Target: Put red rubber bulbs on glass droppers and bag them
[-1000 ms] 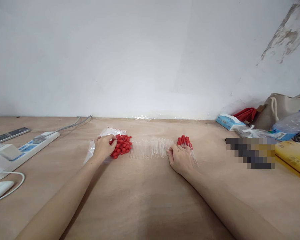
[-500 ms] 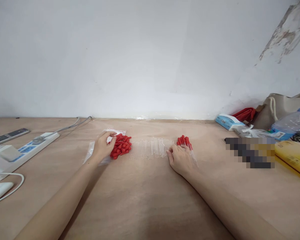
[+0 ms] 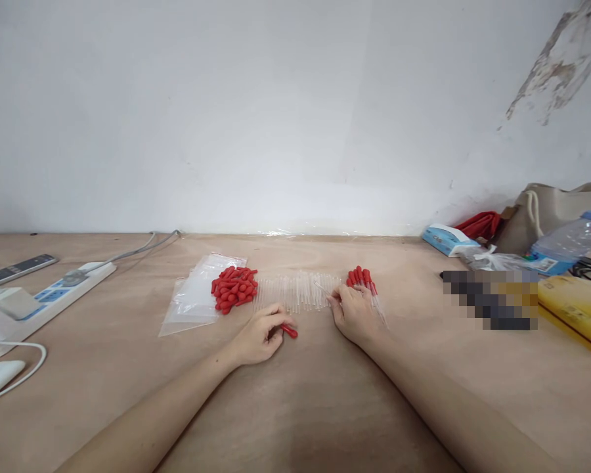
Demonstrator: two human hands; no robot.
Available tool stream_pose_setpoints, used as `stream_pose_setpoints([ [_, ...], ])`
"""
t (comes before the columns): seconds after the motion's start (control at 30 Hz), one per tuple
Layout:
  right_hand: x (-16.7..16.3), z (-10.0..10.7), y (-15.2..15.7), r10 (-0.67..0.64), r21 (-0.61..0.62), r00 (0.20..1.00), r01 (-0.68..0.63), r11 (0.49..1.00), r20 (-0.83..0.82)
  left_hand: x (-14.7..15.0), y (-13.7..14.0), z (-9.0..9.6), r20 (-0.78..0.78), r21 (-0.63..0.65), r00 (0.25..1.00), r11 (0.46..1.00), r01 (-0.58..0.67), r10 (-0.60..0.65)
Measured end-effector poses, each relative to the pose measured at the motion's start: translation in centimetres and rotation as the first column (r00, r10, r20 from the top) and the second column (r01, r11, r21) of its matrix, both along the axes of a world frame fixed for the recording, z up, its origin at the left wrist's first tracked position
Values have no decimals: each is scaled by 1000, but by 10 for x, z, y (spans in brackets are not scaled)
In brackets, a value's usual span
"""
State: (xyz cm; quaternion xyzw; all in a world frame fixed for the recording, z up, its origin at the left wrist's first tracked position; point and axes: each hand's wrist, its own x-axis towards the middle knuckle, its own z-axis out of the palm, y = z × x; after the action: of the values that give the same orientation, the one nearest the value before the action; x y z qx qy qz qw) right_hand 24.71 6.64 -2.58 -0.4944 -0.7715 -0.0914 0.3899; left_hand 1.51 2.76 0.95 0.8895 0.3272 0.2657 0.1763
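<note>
My left hand is closed on a red rubber dropper bulb, whose rounded end sticks out past the fingers just above the table. In my right hand, thumb and fingers pinch a thin clear dropper tube that points to the left. Between the hands, and a little farther back, lies a row of clear dropper tubes. At its left end is a heap of loose red bulbs. Several droppers with red bulbs fitted lie behind my right hand, which partly hides them.
Clear plastic bags lie beside and under the bulb heap. On the left are a power strip, a remote control and a white cable. A blue box, a plastic bottle and a yellow packet are on the right.
My left hand has moved from the bulb heap rightward and nearer to me, carrying one red bulb. My right hand has stayed almost in place.
</note>
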Motion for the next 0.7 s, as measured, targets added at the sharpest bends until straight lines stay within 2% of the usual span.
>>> stream_pose_setpoints([
  [0.2,-1,3,-2,46,96,999,-48,994,20,-1,4,-5,-96,75,995,997,-26,34],
  [0.33,-3,12,-9,104,119,989,-116,986,103,5,4,-4,22,29,994,994,-103,102],
  [0.47,-4,18,-14,157,118,980,-172,978,126,9,5,-9,233,-134,944,969,-206,233],
  [0.6,-6,14,-16,221,121,966,-237,964,130,12,7,-16,405,-344,881,933,-102,246],
  [0.7,-8,9,-16,250,111,961,-263,958,120,13,8,-18,472,-436,844,899,-28,255],
])
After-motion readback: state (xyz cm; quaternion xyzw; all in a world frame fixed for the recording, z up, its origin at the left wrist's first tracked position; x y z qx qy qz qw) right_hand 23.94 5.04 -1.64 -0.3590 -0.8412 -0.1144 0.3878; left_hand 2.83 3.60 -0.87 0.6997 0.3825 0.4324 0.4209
